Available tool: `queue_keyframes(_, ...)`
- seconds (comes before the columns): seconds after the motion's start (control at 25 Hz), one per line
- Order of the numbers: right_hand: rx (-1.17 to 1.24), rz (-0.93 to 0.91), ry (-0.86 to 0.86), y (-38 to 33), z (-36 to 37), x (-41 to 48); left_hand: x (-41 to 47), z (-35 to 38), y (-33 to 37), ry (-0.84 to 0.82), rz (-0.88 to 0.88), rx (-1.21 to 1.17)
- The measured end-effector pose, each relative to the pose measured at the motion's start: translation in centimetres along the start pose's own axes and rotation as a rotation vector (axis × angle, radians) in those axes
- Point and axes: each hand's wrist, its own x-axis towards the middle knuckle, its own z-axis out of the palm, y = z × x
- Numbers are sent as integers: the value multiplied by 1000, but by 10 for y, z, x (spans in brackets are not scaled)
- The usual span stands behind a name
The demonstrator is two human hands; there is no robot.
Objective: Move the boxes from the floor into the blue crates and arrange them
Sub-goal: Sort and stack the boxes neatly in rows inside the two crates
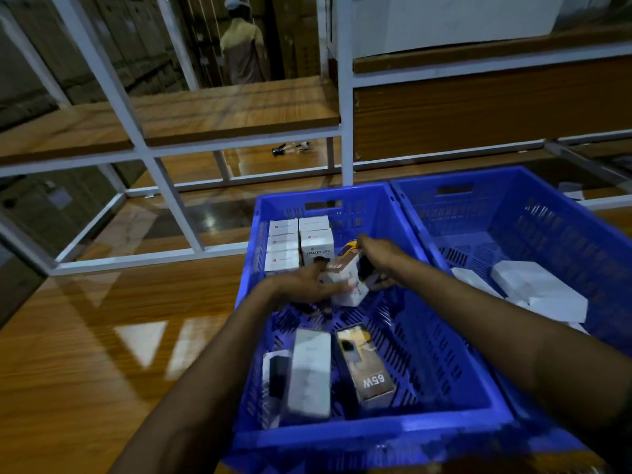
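Note:
Two blue crates stand side by side on the wooden floor, the left crate under my arms and the right crate beside it. Inside the left crate, my left hand and my right hand together grip a small cluster of boxes, white with orange and black print, held tilted above the crate floor. Several white boxes stand upright in rows at the crate's far left corner. A long white box and a dark box marked 65W lie loose near the front. White boxes lie in the right crate.
A white metal shelving frame with wooden boards stands right behind the crates. A person stands far back beyond the shelves. A small dark object lies on the floor under the shelf. Glossy wooden floor stretches to the left.

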Motion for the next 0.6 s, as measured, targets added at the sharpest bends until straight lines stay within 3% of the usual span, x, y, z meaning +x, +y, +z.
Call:
queue_keyframes(0.12,83,23,23,1,0,3,5,-5,-5,80,145,10)
queue_keyframes(0.28,-95,-22,63,4,3,5,8,-8,-4,271,183,-225)
queue_keyframes(0.4,73,34,22,3,10,7,6,-13,-2,302,178,-267)
queue_keyframes(0.6,438,218,-84,-4,1,6,-2,-2,4,233,211,-101)
